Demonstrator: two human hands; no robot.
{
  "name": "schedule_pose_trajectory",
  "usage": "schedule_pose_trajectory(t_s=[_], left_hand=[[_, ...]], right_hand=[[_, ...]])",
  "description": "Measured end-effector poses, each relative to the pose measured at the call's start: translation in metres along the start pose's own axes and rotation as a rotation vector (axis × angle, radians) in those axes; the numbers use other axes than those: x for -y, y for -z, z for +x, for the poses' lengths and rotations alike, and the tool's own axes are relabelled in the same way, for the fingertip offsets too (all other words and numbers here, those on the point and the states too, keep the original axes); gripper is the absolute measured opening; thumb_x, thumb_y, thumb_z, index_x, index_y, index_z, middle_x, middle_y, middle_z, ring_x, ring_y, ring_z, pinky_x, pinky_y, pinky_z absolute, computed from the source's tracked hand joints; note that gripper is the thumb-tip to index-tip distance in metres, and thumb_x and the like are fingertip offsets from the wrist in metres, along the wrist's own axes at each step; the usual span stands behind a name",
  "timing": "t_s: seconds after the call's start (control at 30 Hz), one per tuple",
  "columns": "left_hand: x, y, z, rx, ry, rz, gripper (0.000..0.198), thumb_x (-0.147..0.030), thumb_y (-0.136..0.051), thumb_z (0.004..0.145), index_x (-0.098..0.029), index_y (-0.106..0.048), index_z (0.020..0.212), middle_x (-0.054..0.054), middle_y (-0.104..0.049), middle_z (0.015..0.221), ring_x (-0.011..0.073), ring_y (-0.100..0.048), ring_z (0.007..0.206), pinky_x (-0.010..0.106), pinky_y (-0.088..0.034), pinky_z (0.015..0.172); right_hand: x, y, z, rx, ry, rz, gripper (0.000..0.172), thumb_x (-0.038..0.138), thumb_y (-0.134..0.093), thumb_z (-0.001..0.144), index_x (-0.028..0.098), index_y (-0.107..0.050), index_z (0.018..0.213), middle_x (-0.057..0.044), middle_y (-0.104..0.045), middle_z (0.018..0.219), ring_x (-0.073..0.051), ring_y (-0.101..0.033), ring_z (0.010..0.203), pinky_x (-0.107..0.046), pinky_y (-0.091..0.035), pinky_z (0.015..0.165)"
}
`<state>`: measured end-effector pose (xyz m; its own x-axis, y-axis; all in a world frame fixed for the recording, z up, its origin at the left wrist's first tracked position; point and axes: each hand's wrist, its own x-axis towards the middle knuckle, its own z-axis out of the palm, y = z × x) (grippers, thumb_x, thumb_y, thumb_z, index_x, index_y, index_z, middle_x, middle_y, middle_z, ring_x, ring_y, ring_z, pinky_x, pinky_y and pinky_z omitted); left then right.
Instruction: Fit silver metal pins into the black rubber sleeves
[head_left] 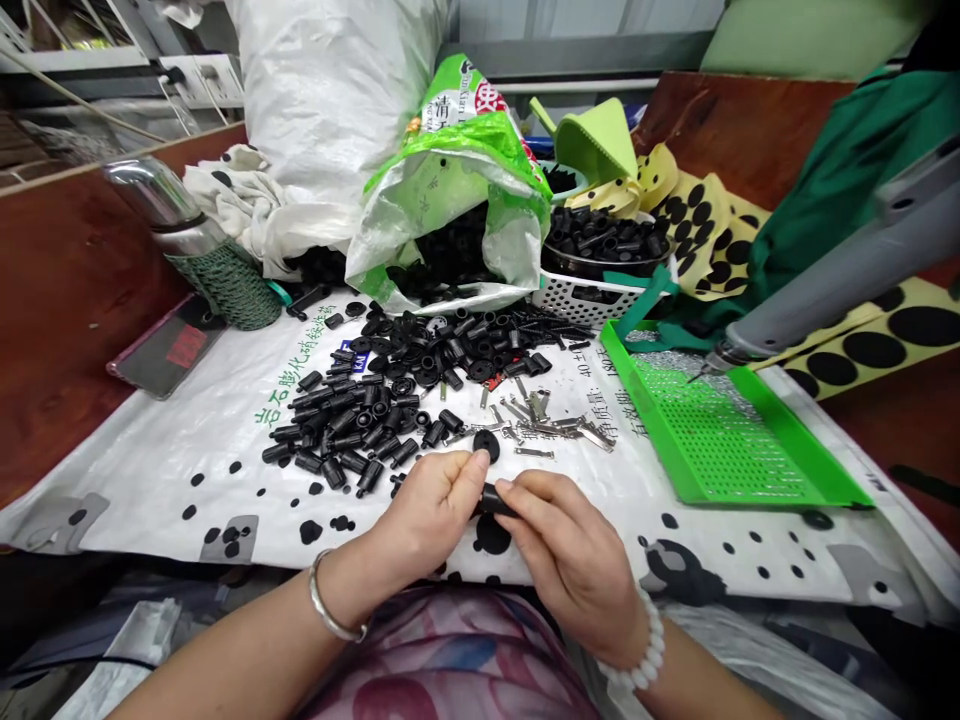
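My left hand is closed, its thumb pressed on a small round black plastic disc held upright. A short black plastic cylinder is pinched in the fingers of my right hand; its near end meets my left fingers, which hide part of it. Just beyond my hands lies a heap of black plastic cylinders, with black round caps mixed in behind. To the right of the heap, thin metal strips are scattered on the white sheet.
A green perforated tray with small shiny pieces is at right, under a hanging grey screwdriver. Behind are an open green-and-white bag of black parts and a white basket. A flask and phone stand left.
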<state>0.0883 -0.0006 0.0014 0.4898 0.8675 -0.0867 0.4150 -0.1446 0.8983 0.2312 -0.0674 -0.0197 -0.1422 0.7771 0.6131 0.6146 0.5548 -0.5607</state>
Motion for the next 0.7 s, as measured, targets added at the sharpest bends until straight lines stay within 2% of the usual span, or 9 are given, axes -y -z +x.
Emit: schedule_pose_trajectory(t_s=[0.1,0.2,0.27,0.4,0.5,0.6,0.7], left_hand=[[0.0,0.001,0.0,0.097,0.147,-0.207,0.044,-0.049,-0.034,0.084,-0.019,-0.03,0.052,-0.007,-0.024,0.046,0.0068,-0.022,0.042,0.022,-0.019,0.041],[0.002,-0.001,-0.001,0.158,0.244,-0.364,0.044,-0.053,-0.035,0.082,-0.02,-0.03,0.053,-0.009,-0.019,0.044,0.0061,-0.017,0.039,0.022,-0.016,0.038],[0.005,-0.002,-0.001,0.119,0.2,-0.325,0.044,-0.051,-0.035,0.083,-0.02,-0.029,0.053,-0.009,-0.021,0.045,0.0063,-0.018,0.04,0.022,-0.017,0.039],[0.009,-0.005,-0.002,-0.006,0.021,-0.103,0.042,-0.043,-0.032,0.087,-0.018,-0.03,0.053,-0.006,-0.027,0.051,0.0077,-0.026,0.047,0.022,-0.022,0.045],[0.012,-0.005,-0.004,-0.054,-0.035,0.015,0.04,-0.039,-0.029,0.089,-0.018,-0.03,0.054,-0.005,-0.028,0.052,0.0084,-0.027,0.049,0.023,-0.022,0.047],[0.014,-0.005,-0.005,-0.082,-0.099,0.134,0.038,-0.035,-0.028,0.09,-0.019,-0.029,0.056,-0.005,-0.028,0.052,0.0087,-0.029,0.048,0.024,-0.022,0.048],[0.018,-0.004,-0.005,-0.113,-0.204,0.282,0.034,-0.028,-0.029,0.09,-0.019,-0.028,0.058,-0.005,-0.029,0.052,0.009,-0.029,0.048,0.025,-0.022,0.05]], right_hand=[[-0.002,0.0,0.002,0.005,0.065,-0.04,0.038,0.004,-0.051,0.081,0.019,-0.054,0.116,-0.01,-0.06,0.096,-0.018,-0.059,0.088,-0.03,-0.053,0.074],[-0.005,-0.001,0.003,-0.02,0.048,0.019,0.038,0.003,-0.053,0.079,0.018,-0.055,0.114,-0.01,-0.06,0.095,-0.018,-0.059,0.089,-0.029,-0.053,0.075],[-0.005,-0.003,0.003,-0.036,0.014,0.06,0.036,0.004,-0.054,0.079,0.018,-0.056,0.113,-0.01,-0.061,0.094,-0.018,-0.06,0.088,-0.029,-0.053,0.074],[-0.002,-0.005,0.002,-0.048,-0.087,0.135,0.029,0.008,-0.054,0.08,0.019,-0.06,0.107,-0.008,-0.063,0.089,-0.018,-0.061,0.083,-0.029,-0.053,0.07],[0.0,-0.009,0.0,-0.063,-0.232,0.235,0.026,0.011,-0.056,0.08,0.02,-0.063,0.103,-0.006,-0.064,0.087,-0.017,-0.062,0.08,-0.028,-0.053,0.069],[0.002,-0.015,-0.003,-0.066,-0.477,0.447,0.023,0.016,-0.057,0.079,0.022,-0.064,0.099,-0.003,-0.062,0.084,-0.012,-0.061,0.065,-0.024,-0.052,0.059],[0.003,-0.019,-0.005,-0.034,-0.732,0.645,0.019,0.022,-0.058,0.078,0.019,-0.065,0.095,0.001,-0.059,0.065,-0.008,-0.054,0.05,-0.022,-0.048,0.051]])
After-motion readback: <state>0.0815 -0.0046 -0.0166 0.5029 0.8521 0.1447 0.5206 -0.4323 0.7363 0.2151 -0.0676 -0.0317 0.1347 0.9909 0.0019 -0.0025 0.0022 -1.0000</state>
